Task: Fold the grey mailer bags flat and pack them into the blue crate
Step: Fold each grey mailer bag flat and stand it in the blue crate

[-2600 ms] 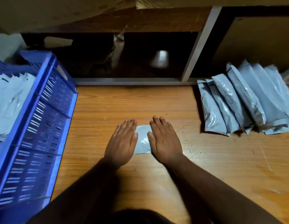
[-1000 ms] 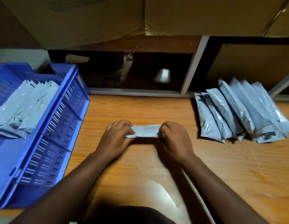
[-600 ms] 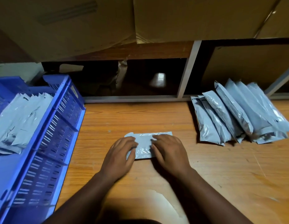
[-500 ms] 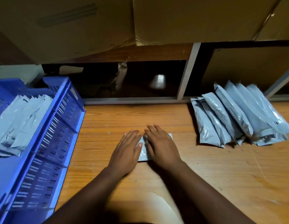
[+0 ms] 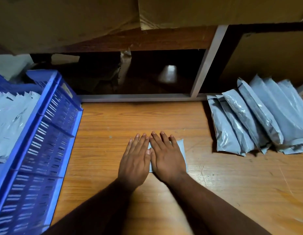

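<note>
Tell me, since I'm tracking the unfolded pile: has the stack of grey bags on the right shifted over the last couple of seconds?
No. The stack of grey bags leans against the same shelf frame at the table's back right; only the camera moved.

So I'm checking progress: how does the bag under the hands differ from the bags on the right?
The bag under the hands lies flat and folded small; the bags on the right are long, puffy and overlapping. Both hands, left hand and right hand, press the first; nothing touches the others. Both are grey.

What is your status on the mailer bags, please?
Left hand, right hand flat, pressing bag on table. Crate left, part-filled. Bag pile right. Path clear.
</note>
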Demonstrator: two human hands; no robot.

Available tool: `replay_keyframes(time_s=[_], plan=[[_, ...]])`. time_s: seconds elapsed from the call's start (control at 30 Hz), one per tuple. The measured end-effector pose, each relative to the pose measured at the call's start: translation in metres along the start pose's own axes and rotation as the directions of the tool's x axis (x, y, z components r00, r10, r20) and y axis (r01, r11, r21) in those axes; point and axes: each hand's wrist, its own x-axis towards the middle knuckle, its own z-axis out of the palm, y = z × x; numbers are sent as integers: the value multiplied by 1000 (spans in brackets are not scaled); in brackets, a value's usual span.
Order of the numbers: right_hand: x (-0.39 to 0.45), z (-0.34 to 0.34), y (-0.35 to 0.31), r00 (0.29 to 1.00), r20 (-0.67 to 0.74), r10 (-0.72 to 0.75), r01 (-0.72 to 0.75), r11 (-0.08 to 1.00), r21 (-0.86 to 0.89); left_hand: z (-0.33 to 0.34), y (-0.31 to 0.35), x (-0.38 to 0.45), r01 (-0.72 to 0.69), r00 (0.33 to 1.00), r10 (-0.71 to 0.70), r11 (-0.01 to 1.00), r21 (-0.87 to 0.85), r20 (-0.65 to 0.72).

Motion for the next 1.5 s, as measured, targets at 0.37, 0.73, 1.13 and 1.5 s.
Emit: replay_keyframes(time_s=[0.37, 0.73, 1.13, 1.5], plan=[[2, -1, 0, 998, 56, 15, -16, 1000, 17, 3, 0, 3, -9, 1000, 9, 1000, 15, 0], [-6, -10, -4, 998, 34, -54, 54, 998, 24, -19, -9, -1, -17, 994, 26, 996, -85, 103], [-6, -4, -2, 997, 27, -68, 68, 998, -2, 2, -3, -4, -58, 996, 60, 998, 36, -69], [-6, -22, 21, 998, 53, -14, 10, 997, 71, -22, 5, 11, -30, 995, 19, 994, 106, 98]])
